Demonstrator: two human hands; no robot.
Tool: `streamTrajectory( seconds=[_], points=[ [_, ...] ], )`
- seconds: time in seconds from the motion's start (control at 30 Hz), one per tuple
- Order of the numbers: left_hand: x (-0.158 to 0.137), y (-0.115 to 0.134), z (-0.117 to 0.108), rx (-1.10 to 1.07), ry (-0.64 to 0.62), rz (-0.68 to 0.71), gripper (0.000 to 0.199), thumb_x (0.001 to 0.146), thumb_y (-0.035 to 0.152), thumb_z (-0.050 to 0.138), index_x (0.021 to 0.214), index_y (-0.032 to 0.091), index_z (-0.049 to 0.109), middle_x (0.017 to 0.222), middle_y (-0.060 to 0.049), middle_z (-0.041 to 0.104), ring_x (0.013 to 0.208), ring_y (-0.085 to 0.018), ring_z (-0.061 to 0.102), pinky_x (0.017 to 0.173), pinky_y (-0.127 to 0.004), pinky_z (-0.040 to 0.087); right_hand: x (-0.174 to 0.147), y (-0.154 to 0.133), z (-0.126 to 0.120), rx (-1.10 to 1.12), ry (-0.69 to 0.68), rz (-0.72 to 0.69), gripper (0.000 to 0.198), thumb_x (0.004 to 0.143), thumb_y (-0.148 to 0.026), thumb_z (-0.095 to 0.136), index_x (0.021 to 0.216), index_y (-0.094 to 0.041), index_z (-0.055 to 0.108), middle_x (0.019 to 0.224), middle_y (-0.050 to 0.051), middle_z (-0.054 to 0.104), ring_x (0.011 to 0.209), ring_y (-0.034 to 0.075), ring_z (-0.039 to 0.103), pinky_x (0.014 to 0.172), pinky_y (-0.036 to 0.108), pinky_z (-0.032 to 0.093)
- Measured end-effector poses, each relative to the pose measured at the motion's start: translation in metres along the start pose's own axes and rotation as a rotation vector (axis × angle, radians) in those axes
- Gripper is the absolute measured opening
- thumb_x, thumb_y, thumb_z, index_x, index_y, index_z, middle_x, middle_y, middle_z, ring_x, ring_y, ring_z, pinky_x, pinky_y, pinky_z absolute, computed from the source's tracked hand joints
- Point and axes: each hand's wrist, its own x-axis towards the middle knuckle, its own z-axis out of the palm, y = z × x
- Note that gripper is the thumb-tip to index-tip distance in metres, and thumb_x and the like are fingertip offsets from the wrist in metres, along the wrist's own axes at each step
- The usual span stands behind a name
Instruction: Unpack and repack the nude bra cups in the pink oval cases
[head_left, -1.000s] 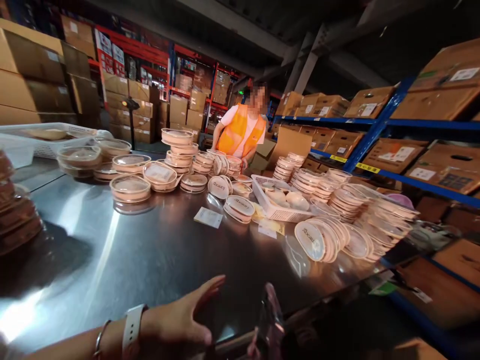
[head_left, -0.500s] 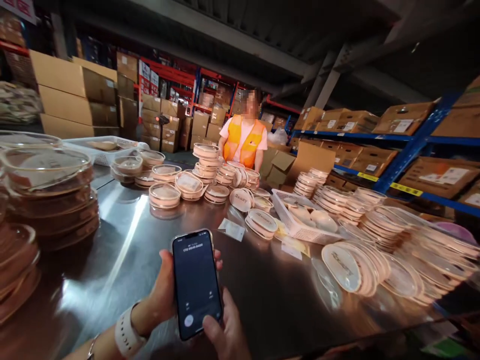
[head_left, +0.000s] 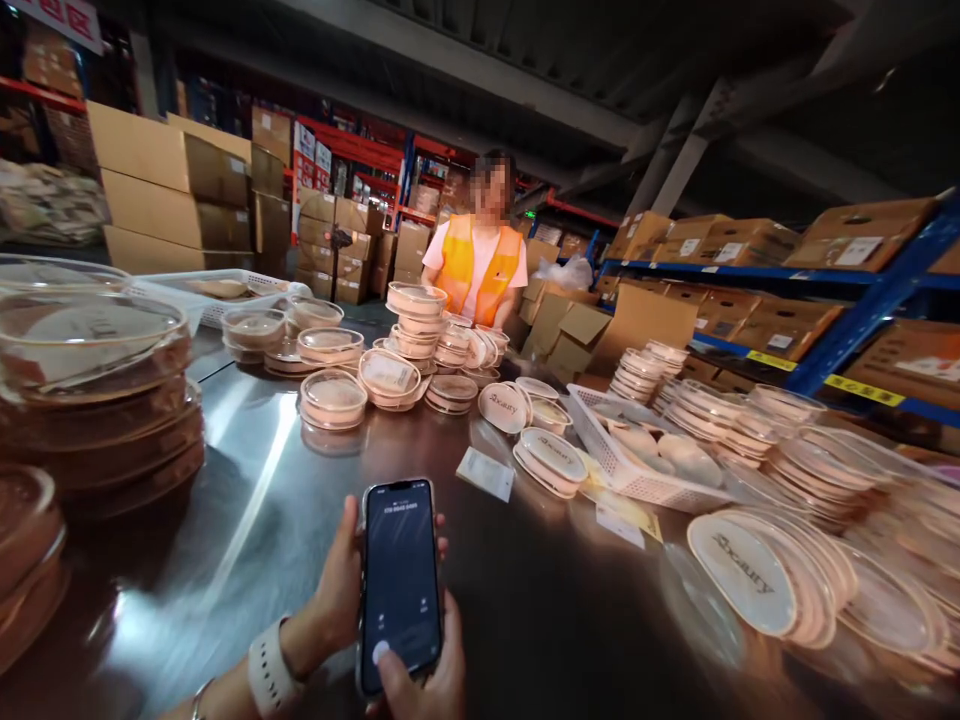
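Note:
A smartphone (head_left: 401, 575) is held upright above the metal table, its dark screen showing a line of digits at the top and small icons lower down. My left hand (head_left: 339, 592) grips the phone from the left side, thumb along the edge and fingertips showing at the right edge. My right hand (head_left: 435, 675) closes round the lower right of the phone, with its thumb on the pale round button at the lower left of the screen. A white watch (head_left: 270, 668) is on my left wrist.
Stacks of round clear-lidded cases (head_left: 97, 400) stand on the metal table (head_left: 247, 560) at left; more lie at centre and right, near a white basket (head_left: 637, 470). Paper slips (head_left: 486, 472) lie ahead. A person in an orange vest (head_left: 480, 262) stands across the table. Racks of cartons (head_left: 862, 235) line the right.
My right thumb has moved left across the screen onto the round button. The phone and both hands sit slightly lower and further right in view. The person opposite has shifted slightly.

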Motion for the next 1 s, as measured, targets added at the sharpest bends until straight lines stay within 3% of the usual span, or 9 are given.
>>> streamTrajectory(
  seconds=[0.27, 0.5, 0.57, 0.67, 0.8, 0.9, 1.0],
  points=[
    [0.001, -0.003, -0.004, -0.005, 0.031, -0.003, 0.083, 0.088, 0.071, 0.036, 0.119, 0.001, 0.067, 0.118, -0.021, 0.070, 0.095, -0.031, 0.072, 0.082, -0.041, 0.058, -0.002, -0.001, -0.006, -0.073, -0.012, -0.024, 0.072, 0.051, -0.024, 0.073, 0.120, -0.017, 0.054, 0.110, 0.013, 0.072, 0.101, 0.033, 0.070, 0.086, 0.038, 0.058],
    [-0.001, -0.004, -0.002, -0.050, 0.004, -0.023, 0.079, 0.091, 0.067, 0.033, 0.121, 0.002, 0.066, 0.123, -0.020, 0.068, 0.102, -0.032, 0.070, 0.084, -0.044, 0.058, -0.010, -0.010, -0.013, 0.140, -0.023, 0.185, 0.063, 0.074, -0.060, 0.066, 0.122, -0.019, 0.065, 0.116, 0.012, 0.071, 0.112, 0.035, 0.065, 0.090, 0.044, 0.056],
    [-0.003, -0.003, 0.000, -0.069, -0.007, -0.052, 0.079, 0.091, 0.068, 0.034, 0.122, 0.002, 0.065, 0.122, -0.020, 0.069, 0.101, -0.033, 0.070, 0.084, -0.044, 0.058, -0.011, -0.019, -0.010, 0.234, -0.092, 0.265, 0.064, 0.080, -0.069, 0.054, 0.117, -0.018, 0.069, 0.118, 0.014, 0.070, 0.112, 0.035, 0.065, 0.090, 0.046, 0.056],
    [-0.006, -0.003, 0.005, -0.076, -0.023, -0.115, 0.083, 0.089, 0.070, 0.036, 0.123, 0.000, 0.064, 0.120, -0.023, 0.069, 0.099, -0.033, 0.071, 0.084, -0.042, 0.057, -0.011, -0.033, -0.006, 0.232, -0.241, 0.420, 0.085, 0.086, -0.080, 0.023, 0.106, -0.015, 0.074, 0.102, 0.017, 0.074, 0.098, 0.034, 0.071, 0.078, 0.050, 0.058],
    [-0.010, -0.004, 0.009, -0.039, -0.047, -0.167, 0.086, 0.088, 0.072, 0.038, 0.125, -0.002, 0.062, 0.123, -0.025, 0.067, 0.104, -0.034, 0.069, 0.088, -0.041, 0.055, -0.014, -0.042, -0.012, 0.125, -0.422, 0.562, 0.107, 0.079, -0.089, 0.005, 0.099, -0.010, 0.074, 0.072, 0.016, 0.071, 0.068, 0.029, 0.071, 0.060, 0.044, 0.056],
    [-0.012, -0.005, 0.008, -0.008, -0.088, -0.181, 0.084, 0.088, 0.071, 0.036, 0.126, 0.000, 0.061, 0.127, -0.022, 0.065, 0.108, -0.033, 0.067, 0.090, -0.041, 0.055, -0.017, -0.041, -0.021, 0.119, -0.544, 0.683, 0.117, 0.071, -0.094, -0.002, 0.093, -0.007, 0.073, 0.070, 0.016, 0.069, 0.061, 0.027, 0.068, 0.060, 0.042, 0.055],
    [-0.012, -0.004, 0.006, 0.001, -0.152, -0.191, 0.083, 0.088, 0.070, 0.039, 0.126, 0.000, 0.062, 0.128, -0.021, 0.065, 0.110, -0.032, 0.067, 0.092, -0.040, 0.054, -0.023, -0.038, -0.028, 0.028, -0.524, 0.487, 0.106, 0.078, -0.091, 0.012, 0.105, -0.007, 0.071, 0.081, 0.016, 0.070, 0.075, 0.031, 0.069, 0.065, 0.046, 0.056]
  ],
)
